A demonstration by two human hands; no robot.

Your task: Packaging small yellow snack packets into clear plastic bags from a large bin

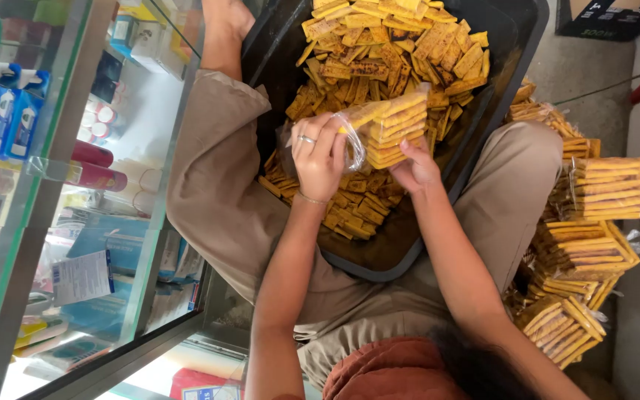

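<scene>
A clear plastic bag (390, 126) filled with stacked yellow rectangular crackers is held over a black tub (505, 59). My left hand (318, 152), with a ring and a thin bracelet, grips the bag's open mouth. My right hand (416, 169) holds the bag from below at its near side. Loose yellow crackers (387, 52) fill the tub under the bag. The tub rests between my legs in beige trousers.
Several filled cracker bags (594, 222) lie piled on the floor to the right. A glass display cabinet (75, 185) with bottles and boxes stands close on the left. A dark box (609, 18) sits at the top right.
</scene>
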